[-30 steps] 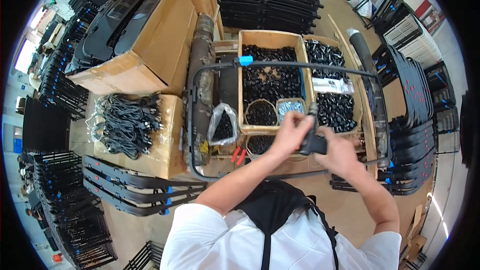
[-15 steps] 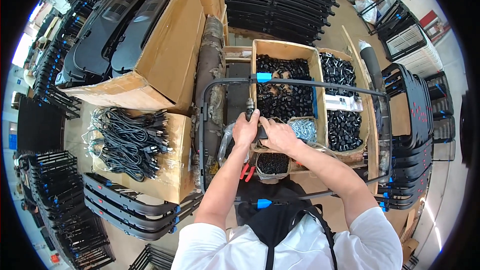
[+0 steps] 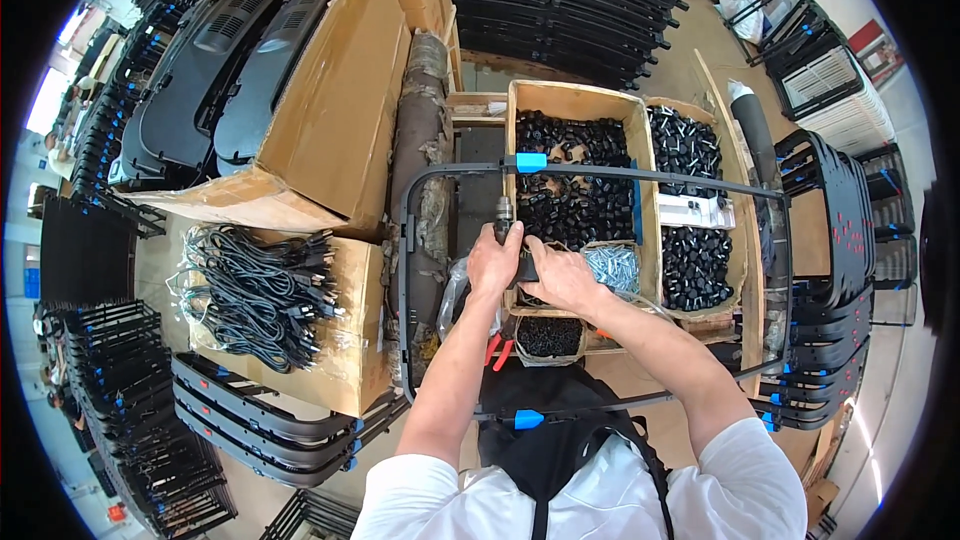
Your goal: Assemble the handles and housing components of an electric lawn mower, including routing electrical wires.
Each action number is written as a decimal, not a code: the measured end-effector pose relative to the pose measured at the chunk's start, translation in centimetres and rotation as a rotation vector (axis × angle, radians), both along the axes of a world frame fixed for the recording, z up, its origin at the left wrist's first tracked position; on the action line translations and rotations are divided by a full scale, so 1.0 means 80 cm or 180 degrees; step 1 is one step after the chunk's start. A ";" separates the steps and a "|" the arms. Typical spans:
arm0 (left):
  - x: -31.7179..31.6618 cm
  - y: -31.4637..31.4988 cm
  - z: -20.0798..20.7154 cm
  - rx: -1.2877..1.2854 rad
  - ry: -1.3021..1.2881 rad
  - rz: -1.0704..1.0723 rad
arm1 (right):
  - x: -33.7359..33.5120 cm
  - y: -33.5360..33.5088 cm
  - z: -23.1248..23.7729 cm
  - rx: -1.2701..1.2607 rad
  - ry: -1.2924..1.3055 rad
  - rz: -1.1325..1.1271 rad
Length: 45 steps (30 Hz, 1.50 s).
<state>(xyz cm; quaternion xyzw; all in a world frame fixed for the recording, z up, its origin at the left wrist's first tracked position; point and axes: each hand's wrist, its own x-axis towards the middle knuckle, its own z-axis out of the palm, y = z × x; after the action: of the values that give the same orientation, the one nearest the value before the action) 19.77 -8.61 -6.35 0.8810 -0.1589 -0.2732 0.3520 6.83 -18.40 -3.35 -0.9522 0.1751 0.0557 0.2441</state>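
Observation:
Both my hands are on a power drill, whose grey chuck points away from me. My left hand wraps the front of its body. My right hand closes round the black grip, and the palms hide most of the tool. Around my hands lies a large black tube frame with rounded corners, spanning the workbench. A blue clip sits on its far bar and another blue clip on the near bar. Just right of my right hand is a heap of silver screws.
A wooden bin holds black plastic parts. Small black pieces fill a tub beside red-handled pliers. At left, black cables lie on a carton below a big cardboard box of black panels. Stacked frames stand at right.
The view has shifted slightly. My hands keep their grip on the drill in nearly the same place, and the frame lies as before.

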 end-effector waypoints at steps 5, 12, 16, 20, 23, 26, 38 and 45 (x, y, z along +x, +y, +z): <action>0.003 -0.005 0.005 0.0223 0.0024 -0.0127 | -0.002 -0.005 -0.010 0.0197 -0.0082 0.0013; 0.001 -0.015 0.002 0.0449 -0.0293 -0.0220 | 0.003 -0.014 -0.014 0.0342 0.0023 0.0030; 0.002 -0.023 0.004 0.0568 -0.0399 -0.0223 | 0.005 -0.022 -0.014 0.0452 0.0081 0.0056; 0.006 -0.026 0.005 0.0691 -0.0375 -0.0239 | 0.007 -0.022 -0.019 0.0379 0.0006 0.0177; 0.007 -0.027 0.012 0.0555 -0.0361 -0.0149 | 0.009 -0.015 -0.024 0.0399 -0.0221 0.0258; 0.009 -0.018 0.020 0.0549 0.0099 0.0169 | 0.004 -0.008 -0.021 0.0381 -0.0392 0.0201; -0.003 0.000 0.010 0.0311 -0.0539 0.0070 | -0.007 0.006 -0.008 0.0315 -0.0392 0.0213; -0.002 0.005 0.017 0.0392 -0.0632 -0.0142 | -0.016 0.010 -0.011 0.0170 -0.0451 0.0203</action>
<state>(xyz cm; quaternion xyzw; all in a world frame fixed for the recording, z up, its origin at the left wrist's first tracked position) 19.57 -8.21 -5.02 0.9199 -0.1955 -0.2016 0.2737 5.53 -17.61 -4.20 -0.9520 0.1254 0.0005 0.2793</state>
